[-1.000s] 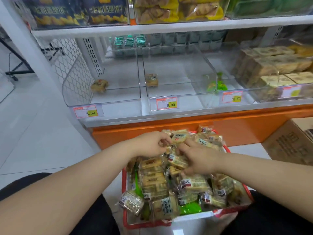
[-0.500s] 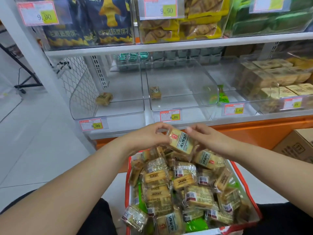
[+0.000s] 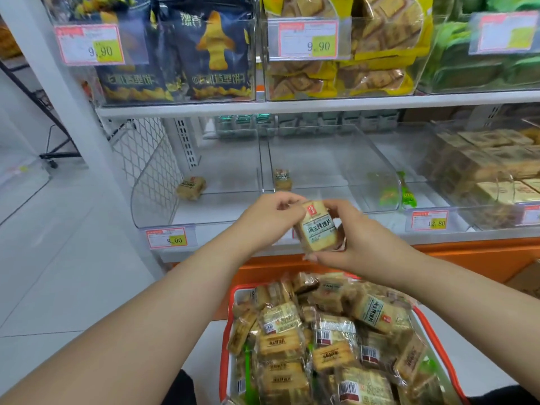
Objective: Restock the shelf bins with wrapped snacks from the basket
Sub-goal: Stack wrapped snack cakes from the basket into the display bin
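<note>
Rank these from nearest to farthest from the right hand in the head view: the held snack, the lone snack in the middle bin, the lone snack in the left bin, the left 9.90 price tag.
1. Held snack: gripped in the right hand, with the left hand on it too.
2. Middle-bin snack: just above the hands.
3. Left-bin snack: farther left.
4. Left 9.90 tag: upper shelf, far left.

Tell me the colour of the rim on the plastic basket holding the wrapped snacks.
Red, seen in the head view along the basket rim.
</note>
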Tool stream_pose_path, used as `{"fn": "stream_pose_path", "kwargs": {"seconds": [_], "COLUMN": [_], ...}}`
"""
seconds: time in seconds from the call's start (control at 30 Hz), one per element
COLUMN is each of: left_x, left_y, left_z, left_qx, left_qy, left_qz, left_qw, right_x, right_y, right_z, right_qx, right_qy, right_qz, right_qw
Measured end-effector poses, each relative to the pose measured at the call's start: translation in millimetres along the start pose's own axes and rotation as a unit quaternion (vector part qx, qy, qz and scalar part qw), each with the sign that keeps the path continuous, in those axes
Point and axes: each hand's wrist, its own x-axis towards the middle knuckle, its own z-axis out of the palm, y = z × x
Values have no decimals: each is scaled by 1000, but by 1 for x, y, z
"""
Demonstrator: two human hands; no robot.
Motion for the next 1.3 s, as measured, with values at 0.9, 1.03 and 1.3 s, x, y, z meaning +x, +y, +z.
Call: {"fn": "stream_pose_path", "kwargs": {"seconds": [0.9,1.03,1.3], "left_x": [36,36,35], "left_y": [-48,-47,-47], "left_z": [-17,-17,-16], "left_qx": [329,333,333], "left_qy": [116,109,110], "left_qz": [88,84,82], "left_qw": [933,933,933], "right_x": [235,252,250], "right_y": [98,116,117], "right_z": [20,42,43], "right_qx": [-116,-51,68], "right_qy": [-82,-25,-23], "right_qz": [288,291,248], "right_qw": [947,955,966]}}
